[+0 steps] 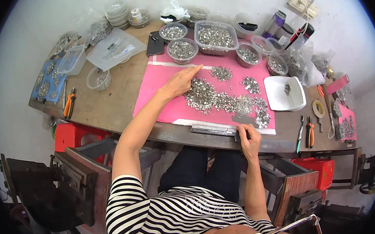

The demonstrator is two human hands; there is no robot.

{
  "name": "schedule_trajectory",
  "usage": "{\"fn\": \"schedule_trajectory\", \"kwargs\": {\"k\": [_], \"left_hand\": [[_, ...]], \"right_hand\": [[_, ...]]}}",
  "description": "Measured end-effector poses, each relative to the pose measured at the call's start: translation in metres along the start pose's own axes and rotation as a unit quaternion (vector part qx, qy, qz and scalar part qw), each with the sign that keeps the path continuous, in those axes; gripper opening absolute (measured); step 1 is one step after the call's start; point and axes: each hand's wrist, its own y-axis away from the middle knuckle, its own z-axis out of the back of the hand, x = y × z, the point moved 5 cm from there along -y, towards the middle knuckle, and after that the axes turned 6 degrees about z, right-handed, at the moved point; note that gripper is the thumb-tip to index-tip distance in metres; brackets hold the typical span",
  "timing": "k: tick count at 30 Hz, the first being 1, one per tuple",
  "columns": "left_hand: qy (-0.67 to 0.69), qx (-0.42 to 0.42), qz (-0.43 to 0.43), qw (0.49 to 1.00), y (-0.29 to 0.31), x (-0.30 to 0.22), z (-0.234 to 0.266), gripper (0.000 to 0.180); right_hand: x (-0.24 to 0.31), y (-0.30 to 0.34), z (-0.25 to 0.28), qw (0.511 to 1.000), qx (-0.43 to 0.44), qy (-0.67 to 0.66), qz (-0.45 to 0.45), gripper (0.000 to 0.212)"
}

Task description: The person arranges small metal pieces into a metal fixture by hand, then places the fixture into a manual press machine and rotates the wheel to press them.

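Note:
My left hand [181, 81] lies on the pink cloth [160, 103] with its fingers stretched out. Its side is against a large pile of small silver metal pieces [200, 96]. Near the cloth's front edge my right hand [250, 138] is closed on a flat grey scraper-like tool [242, 119], whose grip is mostly hidden by the fingers. Just beyond that tool is a glossy, blurred patch of pieces [244, 104]. Smaller heaps lie around it: one at the back [221, 73], another toward the right [251, 85], and a long one [262, 112] at the cloth's right side.
A white square tray [271, 94] with a few pieces stands right of the cloth. Behind it are round tubs [183, 61] and a rectangular clear container [217, 51] full of pieces. Orange-handled pliers [70, 103] lie at left; more pliers [312, 135] lie at right.

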Motion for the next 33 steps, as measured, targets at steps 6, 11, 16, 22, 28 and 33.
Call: {"fn": "schedule_trajectory", "kwargs": {"k": [6,11,16,22,28,33], "left_hand": [[-0.027,0.051,-0.008,0.998,0.017,0.003,0.014,0.047],[-0.006,0.007,0.047,0.999,0.043,0.000,0.031,0.053],[-0.018,0.000,-0.009,1.000,0.036,0.006,0.017,0.056],[-0.059,0.036,0.043,0.997,0.056,-0.002,0.027,0.046],[0.038,-0.003,0.107,0.994,0.079,-0.019,0.045,0.049],[-0.076,-0.107,0.089,0.987,0.092,-0.015,0.042,0.050]], "right_hand": [[0.000,-0.002,0.000,1.000,-0.004,-0.009,-0.005,0.005],[-0.001,0.000,0.002,1.000,-0.010,-0.001,0.016,0.006],[0.003,0.000,0.000,1.000,-0.011,0.006,0.019,0.007],[-0.002,0.003,0.001,1.000,0.002,-0.002,-0.009,0.009],[0.002,0.000,0.001,1.000,-0.007,0.000,0.013,0.005],[0.001,0.000,0.000,1.000,-0.009,0.006,0.025,0.004]]}}
